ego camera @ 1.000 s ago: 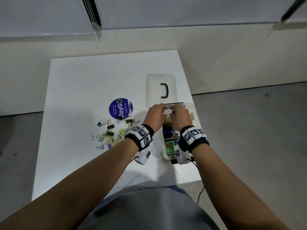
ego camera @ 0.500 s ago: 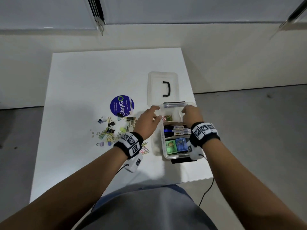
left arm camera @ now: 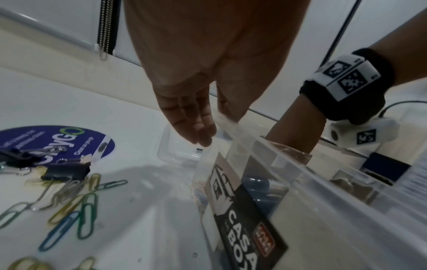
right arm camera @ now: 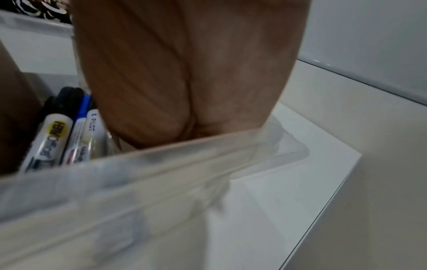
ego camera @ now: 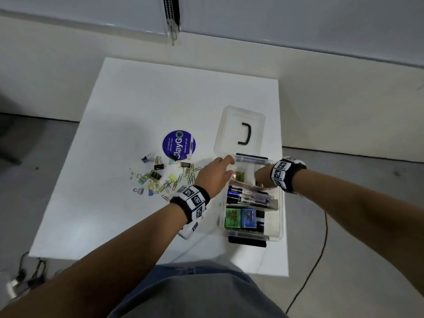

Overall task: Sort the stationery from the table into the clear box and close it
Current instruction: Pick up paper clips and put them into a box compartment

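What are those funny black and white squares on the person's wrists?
Each bare forearm wears a black wristband carrying white blocks printed with black square patterns, like pixel codes. A small white camera pod with the same kind of pattern hangs under the right wrist, with a thin black cable running off it. No sleeves cover the arms.

White table (ego camera: 142, 106) on grey floor (ego camera: 358, 203), cream wall (ego camera: 68, 65), window blind (ego camera: 298, 17) (beaded cord (ego camera: 171, 17) hanging)
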`<state>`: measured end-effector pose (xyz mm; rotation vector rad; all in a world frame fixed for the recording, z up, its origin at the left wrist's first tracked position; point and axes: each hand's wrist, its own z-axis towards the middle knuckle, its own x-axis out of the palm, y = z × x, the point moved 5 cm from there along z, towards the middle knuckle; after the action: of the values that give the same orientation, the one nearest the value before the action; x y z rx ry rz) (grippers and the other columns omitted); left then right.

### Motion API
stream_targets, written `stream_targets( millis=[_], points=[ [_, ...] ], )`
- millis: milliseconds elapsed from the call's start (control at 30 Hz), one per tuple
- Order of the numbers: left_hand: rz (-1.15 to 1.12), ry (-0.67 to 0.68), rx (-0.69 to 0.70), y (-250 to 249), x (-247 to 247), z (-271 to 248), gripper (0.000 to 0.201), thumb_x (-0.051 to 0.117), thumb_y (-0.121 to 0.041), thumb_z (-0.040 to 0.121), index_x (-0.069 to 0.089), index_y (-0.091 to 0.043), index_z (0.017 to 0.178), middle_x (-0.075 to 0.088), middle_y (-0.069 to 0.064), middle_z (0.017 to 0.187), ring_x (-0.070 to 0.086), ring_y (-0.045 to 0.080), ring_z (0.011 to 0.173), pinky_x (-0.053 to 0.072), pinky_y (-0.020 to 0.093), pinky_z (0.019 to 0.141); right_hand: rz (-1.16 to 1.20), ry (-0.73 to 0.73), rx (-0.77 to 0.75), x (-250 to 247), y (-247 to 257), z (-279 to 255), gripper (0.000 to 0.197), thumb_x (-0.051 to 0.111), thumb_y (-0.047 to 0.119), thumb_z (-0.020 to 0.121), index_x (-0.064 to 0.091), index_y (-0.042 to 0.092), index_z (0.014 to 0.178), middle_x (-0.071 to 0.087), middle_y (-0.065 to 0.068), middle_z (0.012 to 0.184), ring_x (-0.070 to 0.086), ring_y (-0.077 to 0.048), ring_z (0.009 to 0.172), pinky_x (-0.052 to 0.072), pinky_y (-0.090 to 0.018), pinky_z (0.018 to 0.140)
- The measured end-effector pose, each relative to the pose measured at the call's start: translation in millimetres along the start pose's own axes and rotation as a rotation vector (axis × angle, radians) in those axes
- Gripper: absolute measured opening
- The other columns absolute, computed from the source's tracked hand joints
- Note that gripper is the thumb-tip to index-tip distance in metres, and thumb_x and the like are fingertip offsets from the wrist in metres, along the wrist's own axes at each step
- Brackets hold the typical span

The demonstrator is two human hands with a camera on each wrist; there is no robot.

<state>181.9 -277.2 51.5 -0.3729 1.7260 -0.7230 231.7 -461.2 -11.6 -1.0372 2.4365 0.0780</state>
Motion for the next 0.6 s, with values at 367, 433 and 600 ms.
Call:
stream_targets(
  millis=[367, 433, 600],
  points=[
    [-0.060, -0.075, -0.068, -5, 8, -1, 0.024, 0.048, -0.020, 0.096, 0.051, -0.023, 0.119, 0.056, 0.001, 0.084, 0.057, 0.021, 0.080, 0.048, 0.033, 0.071, -0.436, -0.085, -0.043, -10, 11, -49, 0.054, 0.054, 0.009, 0.094, 0.040, 0.027, 0.144, 0.038, 0.009, 0.151, 0.040, -0.033, 0.138, 0.047, -0.049, 0.098],
    [-0.110, -0.085, -0.091, -3, 9, 0, 0.023, 0.047, -0.016, 0.094, 0.051, -0.023, 0.115, 0.049, -0.003, 0.070, 0.053, 0.019, 0.074, 0.046, 0.033, 0.070, -0.395, -0.065, -0.044, -10, 10, -48, 0.052, 0.055, 0.011, 0.093, 0.043, 0.030, 0.141, 0.040, 0.011, 0.149, 0.044, -0.031, 0.136, 0.049, -0.049, 0.095],
    [-0.174, -0.099, -0.077, -3, 8, 4, 0.021, 0.047, -0.010, 0.092, 0.051, -0.021, 0.110, 0.040, -0.006, 0.054, 0.044, 0.011, 0.057, 0.046, 0.033, 0.066, -0.410, -0.049, -0.137, -8, 6, -23, 0.030, 0.059, 0.004, 0.087, 0.063, 0.013, 0.115, 0.063, -0.003, 0.125, 0.064, -0.029, 0.112, 0.055, -0.045, 0.087]
  ],
)
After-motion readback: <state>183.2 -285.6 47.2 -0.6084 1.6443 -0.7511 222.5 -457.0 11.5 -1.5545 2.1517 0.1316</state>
